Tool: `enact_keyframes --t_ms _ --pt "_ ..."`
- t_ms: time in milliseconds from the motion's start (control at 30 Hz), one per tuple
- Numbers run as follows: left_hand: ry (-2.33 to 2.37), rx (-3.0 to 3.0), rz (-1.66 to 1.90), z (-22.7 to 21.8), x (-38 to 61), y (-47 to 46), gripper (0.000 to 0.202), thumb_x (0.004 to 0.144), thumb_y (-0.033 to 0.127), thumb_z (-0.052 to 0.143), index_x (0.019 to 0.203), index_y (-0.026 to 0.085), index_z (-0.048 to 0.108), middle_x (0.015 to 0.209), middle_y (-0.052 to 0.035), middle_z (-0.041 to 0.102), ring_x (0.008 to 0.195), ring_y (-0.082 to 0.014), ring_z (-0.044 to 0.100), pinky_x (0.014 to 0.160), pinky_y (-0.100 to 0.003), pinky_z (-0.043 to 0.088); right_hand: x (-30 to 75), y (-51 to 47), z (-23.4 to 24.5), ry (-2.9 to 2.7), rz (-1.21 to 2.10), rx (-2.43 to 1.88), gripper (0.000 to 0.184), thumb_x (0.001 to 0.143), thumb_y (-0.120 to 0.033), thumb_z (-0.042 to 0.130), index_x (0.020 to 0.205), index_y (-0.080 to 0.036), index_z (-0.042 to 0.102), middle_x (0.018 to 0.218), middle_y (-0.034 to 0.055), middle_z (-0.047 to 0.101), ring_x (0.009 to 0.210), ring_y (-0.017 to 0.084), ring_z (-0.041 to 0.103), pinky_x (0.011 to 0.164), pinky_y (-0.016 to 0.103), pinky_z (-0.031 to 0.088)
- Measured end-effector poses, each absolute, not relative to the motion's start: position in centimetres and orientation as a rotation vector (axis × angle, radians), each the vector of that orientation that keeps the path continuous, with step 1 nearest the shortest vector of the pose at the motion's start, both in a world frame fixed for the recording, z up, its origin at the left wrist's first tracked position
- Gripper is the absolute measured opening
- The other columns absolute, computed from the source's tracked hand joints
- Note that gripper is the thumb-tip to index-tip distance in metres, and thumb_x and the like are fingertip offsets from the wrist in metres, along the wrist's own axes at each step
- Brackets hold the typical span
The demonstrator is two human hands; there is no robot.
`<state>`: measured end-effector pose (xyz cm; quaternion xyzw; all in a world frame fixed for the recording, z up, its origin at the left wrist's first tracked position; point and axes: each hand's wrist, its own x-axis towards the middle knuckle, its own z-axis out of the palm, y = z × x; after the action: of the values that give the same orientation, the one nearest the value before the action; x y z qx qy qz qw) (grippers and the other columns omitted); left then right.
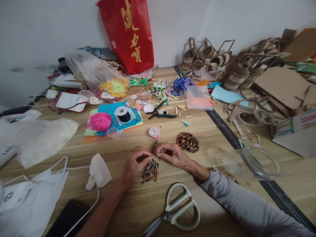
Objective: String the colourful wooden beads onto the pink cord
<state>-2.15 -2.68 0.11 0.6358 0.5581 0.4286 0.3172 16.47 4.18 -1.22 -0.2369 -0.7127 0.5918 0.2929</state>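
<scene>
Over a small pile of loose multicoloured beads (150, 171), my left hand (133, 163) has its thumb and fingers pinched together. What lies between those fingertips is too small to make out. My right hand (172, 154) is close by on the right, its fingertips closed at a short string of beads (154, 147). That string runs up toward a small spool with red thread (154, 133). A coil of strung beads (187, 142) lies beyond my right wrist. Scissors with pale handles (182, 207) rest in front of me, their blades pointing to the lower left.
Dark-handled pliers (161, 113), a black thread spool (122, 114) and pink yarn (99, 121) lie farther back. To the left are a white cable (98, 194) and a dark phone-like slab (67, 219). Clear tubing (261, 163) and cardboard (281, 85) are at right.
</scene>
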Motion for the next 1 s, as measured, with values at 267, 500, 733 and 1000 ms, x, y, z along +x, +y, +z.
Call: enact_keyframes --t_ms 267,500,733,1000 --pt "1.496 2.050 0.967 -0.7 -2.7 -2.6 0.009 0.080 0.015 0.063 0.077 0.017 0.072 0.074 -0.0059 0.068 0.075 -0.0187 0.059 0.072 -0.031 0.046 16.4 4.1 -0.9 -1.782 1.634 -0.642 0.031 0.085 -0.044 0.060 0.079 -0.014 0.059 0.066 -0.0014 0.051 0.057 0.009 0.042 0.052 0.021 0.031" --pt "1.458 2.144 0.939 -1.0 -3.0 -2.7 0.013 0.083 0.018 0.061 0.076 0.017 0.071 0.071 -0.0048 0.064 0.073 -0.0176 0.056 0.071 -0.030 0.045 16.5 4.2 -1.1 -1.803 1.625 -0.655 0.029 0.085 -0.042 0.060 0.079 -0.014 0.059 0.065 -0.0022 0.051 0.056 0.009 0.041 0.052 0.021 0.031" --pt "1.445 2.084 0.933 -0.2 -3.1 -2.6 0.013 0.082 0.017 0.060 0.073 0.017 0.070 0.070 -0.0050 0.067 0.069 -0.0167 0.059 0.070 -0.030 0.046 16.5 4.2 -1.1 -1.793 1.630 -0.642 0.028 0.086 -0.042 0.060 0.080 -0.014 0.059 0.066 -0.0017 0.052 0.057 0.009 0.042 0.052 0.021 0.032" --pt "1.403 1.918 0.966 -0.2 -3.9 -2.3 0.011 0.080 0.019 0.062 0.075 0.017 0.072 0.073 -0.0055 0.068 0.072 -0.0173 0.061 0.069 -0.029 0.047 16.5 4.2 -1.3 -1.812 1.620 -0.644 0.029 0.086 -0.042 0.058 0.080 -0.014 0.059 0.066 -0.0015 0.052 0.058 0.009 0.042 0.052 0.021 0.031"
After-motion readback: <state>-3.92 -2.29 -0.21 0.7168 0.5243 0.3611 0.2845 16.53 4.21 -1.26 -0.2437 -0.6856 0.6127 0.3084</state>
